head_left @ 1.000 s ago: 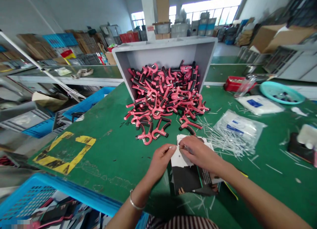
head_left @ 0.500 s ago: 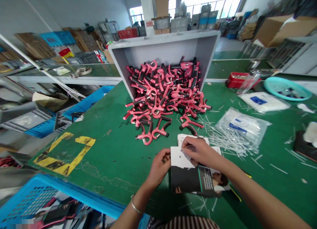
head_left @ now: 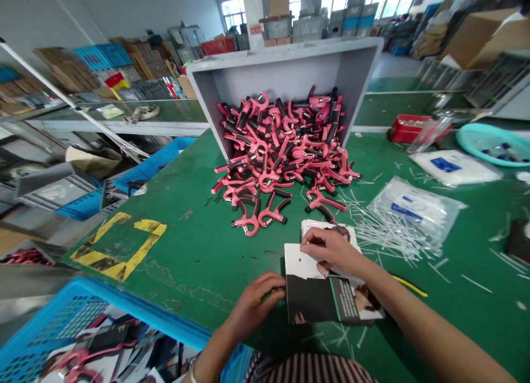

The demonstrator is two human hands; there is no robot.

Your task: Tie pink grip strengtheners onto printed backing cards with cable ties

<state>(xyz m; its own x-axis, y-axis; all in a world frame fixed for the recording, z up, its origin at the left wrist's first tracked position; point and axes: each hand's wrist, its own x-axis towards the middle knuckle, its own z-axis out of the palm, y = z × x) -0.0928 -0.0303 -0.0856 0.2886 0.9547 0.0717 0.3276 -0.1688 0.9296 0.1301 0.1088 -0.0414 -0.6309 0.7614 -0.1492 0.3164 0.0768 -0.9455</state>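
Note:
A printed card (head_left: 310,297) in black and white, with a small hole in its white upper part, lies in front of me. My right hand (head_left: 331,251) is closed in a pinch on its top edge. At the card's left edge is my left hand (head_left: 260,301), thumb and fingers apart, fingertips at the edge; whether they touch it I cannot tell. Just behind, a stack of similar cards (head_left: 308,227) is partly covered by my right hand. Pink-and-black spring clamps (head_left: 273,211) lie beyond the cards, several loose in front of the heap.
A grey crate (head_left: 281,74) lies on its side, clamps spilling out. White cable ties (head_left: 389,231) and a plastic bag (head_left: 418,206) are at right, near yellow-handled pliers (head_left: 409,284). A blue basket (head_left: 136,300) with carded clamps stands at lower left. Yellow-black tape (head_left: 120,270) marks the table.
My left hand has slid down and slightly left along the card's edge, its fingers less curled. My right hand stays on the top edge. The view has shifted slightly.

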